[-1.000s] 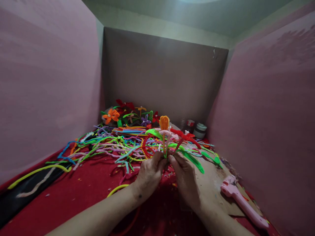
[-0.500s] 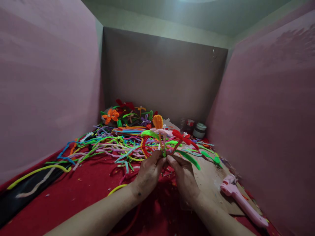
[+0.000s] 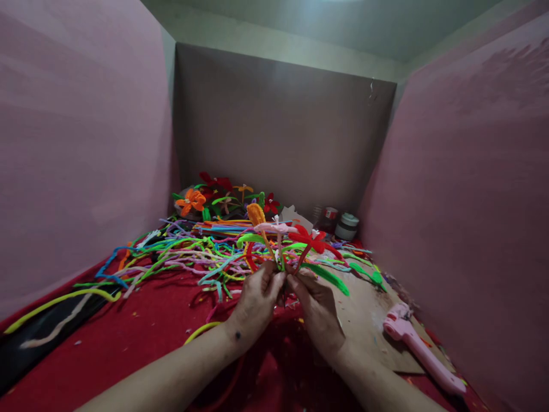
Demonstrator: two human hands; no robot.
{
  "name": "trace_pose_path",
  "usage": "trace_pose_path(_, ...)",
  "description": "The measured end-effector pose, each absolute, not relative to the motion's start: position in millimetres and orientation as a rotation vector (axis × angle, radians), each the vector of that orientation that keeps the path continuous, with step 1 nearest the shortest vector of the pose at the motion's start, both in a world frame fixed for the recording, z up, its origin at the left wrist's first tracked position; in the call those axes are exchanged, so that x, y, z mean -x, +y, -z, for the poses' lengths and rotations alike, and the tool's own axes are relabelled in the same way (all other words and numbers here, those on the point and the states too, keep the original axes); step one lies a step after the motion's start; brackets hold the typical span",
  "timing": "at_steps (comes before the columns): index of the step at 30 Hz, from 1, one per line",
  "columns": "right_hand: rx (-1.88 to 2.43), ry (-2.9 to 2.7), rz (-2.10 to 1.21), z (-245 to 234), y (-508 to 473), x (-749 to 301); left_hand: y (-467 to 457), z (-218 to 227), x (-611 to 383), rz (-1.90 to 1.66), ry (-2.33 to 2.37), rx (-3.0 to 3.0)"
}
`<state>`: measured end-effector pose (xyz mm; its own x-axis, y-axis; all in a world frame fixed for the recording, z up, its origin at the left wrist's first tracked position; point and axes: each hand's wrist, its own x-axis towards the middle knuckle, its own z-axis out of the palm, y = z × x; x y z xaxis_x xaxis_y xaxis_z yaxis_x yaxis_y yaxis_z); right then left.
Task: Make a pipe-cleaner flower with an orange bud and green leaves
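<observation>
While both your hands meet at the middle of the red table [image 3: 128, 337], you look to be binding a small bunch of pipe-cleaner flowers [image 3: 281, 240] at the stems. Your left hand [image 3: 257, 300] and right hand [image 3: 315, 309] face each other, forearms angled inward, fingers closed around the gathered stems, with blooms fanning up just above the fingertips. Next, the stems likely need a firm twist without crushing the blooms. Beyond your fingers lies a heap of loose pipe cleaners [image 3: 184, 252]; a pink glue gun [image 3: 418, 349] rests off to the right.
</observation>
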<state>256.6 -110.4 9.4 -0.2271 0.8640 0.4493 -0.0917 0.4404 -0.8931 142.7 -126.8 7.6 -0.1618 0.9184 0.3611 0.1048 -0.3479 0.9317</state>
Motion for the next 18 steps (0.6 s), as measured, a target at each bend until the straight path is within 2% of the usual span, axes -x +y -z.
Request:
trace_pose_path(8,0.707,-1.497,-0.968,-6,-112,-257,-130,-21,-142,-1.493,1.275,-1.397)
trace_pose_path(13,0.724,-1.513,-1.029,-8,-112,-256,-131,-13,-140,-1.568,1.425,-1.683)
trace_pose_path(18,0.673,-1.536,-1.119,-12,-112,-258,-133,-13,-137,-1.474,1.604,-1.942)
